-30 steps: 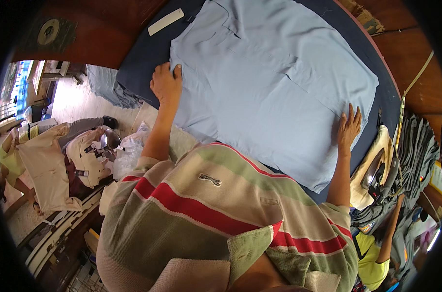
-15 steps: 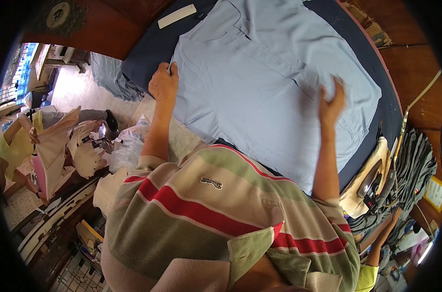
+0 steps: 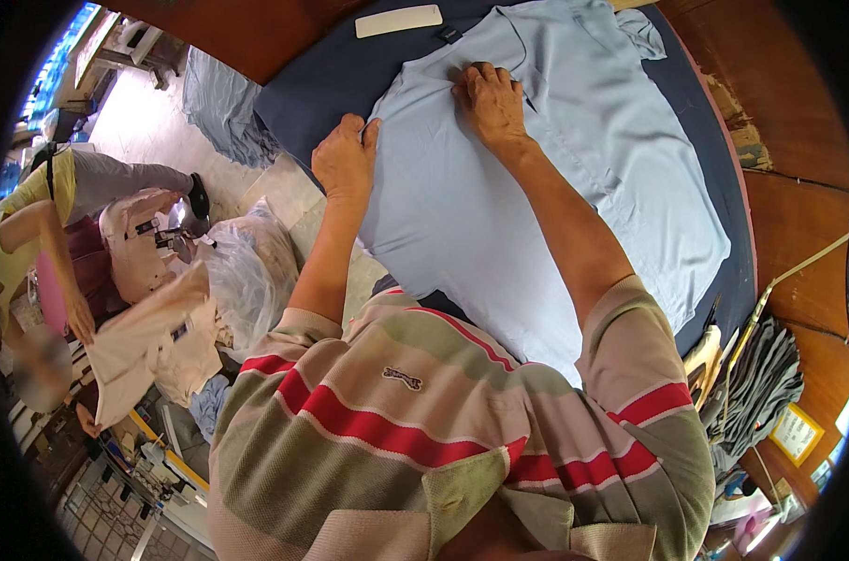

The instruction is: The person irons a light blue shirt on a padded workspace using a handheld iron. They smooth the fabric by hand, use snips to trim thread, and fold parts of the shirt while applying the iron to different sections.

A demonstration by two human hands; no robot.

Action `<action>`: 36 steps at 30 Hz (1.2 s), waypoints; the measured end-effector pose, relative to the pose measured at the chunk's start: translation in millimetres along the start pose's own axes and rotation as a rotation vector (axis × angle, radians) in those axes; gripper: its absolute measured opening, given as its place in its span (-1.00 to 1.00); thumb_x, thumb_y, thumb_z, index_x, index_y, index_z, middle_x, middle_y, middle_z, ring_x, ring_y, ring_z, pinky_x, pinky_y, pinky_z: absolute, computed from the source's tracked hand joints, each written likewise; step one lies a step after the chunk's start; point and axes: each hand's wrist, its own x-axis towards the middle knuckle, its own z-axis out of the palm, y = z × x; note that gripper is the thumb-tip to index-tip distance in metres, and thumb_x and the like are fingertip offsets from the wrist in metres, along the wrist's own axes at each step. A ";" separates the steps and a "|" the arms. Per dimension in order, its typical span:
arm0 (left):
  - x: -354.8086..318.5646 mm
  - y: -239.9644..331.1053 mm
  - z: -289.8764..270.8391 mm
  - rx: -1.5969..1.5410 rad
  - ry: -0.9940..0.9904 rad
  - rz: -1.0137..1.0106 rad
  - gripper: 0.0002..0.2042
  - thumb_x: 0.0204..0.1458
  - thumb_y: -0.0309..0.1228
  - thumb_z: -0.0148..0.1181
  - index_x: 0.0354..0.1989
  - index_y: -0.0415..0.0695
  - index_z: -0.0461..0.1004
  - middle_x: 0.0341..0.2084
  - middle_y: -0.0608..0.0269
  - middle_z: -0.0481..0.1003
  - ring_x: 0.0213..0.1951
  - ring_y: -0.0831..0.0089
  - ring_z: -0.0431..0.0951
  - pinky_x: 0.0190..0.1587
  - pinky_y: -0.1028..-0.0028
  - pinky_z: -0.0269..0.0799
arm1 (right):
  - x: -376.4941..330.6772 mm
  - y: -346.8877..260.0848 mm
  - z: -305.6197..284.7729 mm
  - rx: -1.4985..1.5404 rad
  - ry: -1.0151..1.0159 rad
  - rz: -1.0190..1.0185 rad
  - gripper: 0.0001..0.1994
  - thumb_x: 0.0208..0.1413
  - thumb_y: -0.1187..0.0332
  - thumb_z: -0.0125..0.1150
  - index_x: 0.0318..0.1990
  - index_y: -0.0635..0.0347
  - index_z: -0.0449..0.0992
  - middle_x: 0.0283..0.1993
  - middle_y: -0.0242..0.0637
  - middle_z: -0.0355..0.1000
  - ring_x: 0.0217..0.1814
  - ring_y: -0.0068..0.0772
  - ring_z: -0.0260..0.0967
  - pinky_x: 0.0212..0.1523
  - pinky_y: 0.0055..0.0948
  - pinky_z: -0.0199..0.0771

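Observation:
A light blue shirt point(image 3: 471, 206) lies spread over a dark navy cloth-covered board point(image 3: 298, 107). At the shirt's left edge my left hand point(image 3: 347, 154) is closed, its thumb and fingers pinching the fabric. My right hand point(image 3: 495, 105) reaches across to the upper part of the shirt, below the neckline. Its fingers are bent together and appear to grip the cloth; the fingertips are partly hidden. Just beyond it, a dark label point(image 3: 449, 35) shows at the shirt's top edge.
A white strip point(image 3: 398, 21) lies on the board's far side. At right are a stack of dark garments point(image 3: 766, 388) and a pale cable point(image 3: 798, 268). Clear plastic bags point(image 3: 251, 262) stand at left, near a co-worker holding a beige garment point(image 3: 130, 360). Blue cloth point(image 3: 220, 112) hangs beyond.
My right hand has moved left and away from me, from the shirt's right side to near the neckline, and its fingers have closed. My left hand stays at the left edge.

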 end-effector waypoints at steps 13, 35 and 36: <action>6.8 9.1 -7.2 -0.058 0.023 0.046 -0.74 0.01 -0.14 0.17 -0.51 -0.07 0.43 -0.51 0.28 0.50 -0.40 0.22 0.50 -0.28 0.25 0.35 | 42.5 -55.6 21.3 0.150 -0.025 0.038 -0.79 0.05 0.15 0.15 -0.22 -0.03 0.52 -0.17 -0.34 0.41 -0.06 -0.23 0.31 -0.05 -0.21 0.21; 7.3 32.9 13.5 -0.264 -0.057 0.436 -0.76 -0.09 -0.55 0.05 -0.19 -0.10 0.44 -0.14 0.24 0.41 -0.11 0.19 0.42 -0.05 0.24 0.36 | 47.4 -47.0 16.0 0.436 -0.096 0.148 -0.79 0.01 0.19 0.23 -0.20 -0.01 0.52 -0.15 -0.37 0.44 -0.06 -0.21 0.34 -0.06 -0.18 0.26; 7.4 32.5 14.7 -0.248 -0.029 0.469 -0.75 -0.10 -0.54 0.06 -0.18 -0.10 0.44 -0.14 0.24 0.41 -0.10 0.19 0.42 -0.05 0.24 0.36 | 42.4 -42.7 8.8 0.497 -0.052 0.084 -0.79 0.03 0.21 0.22 -0.20 0.02 0.51 -0.16 -0.34 0.45 -0.08 -0.19 0.35 -0.05 -0.17 0.26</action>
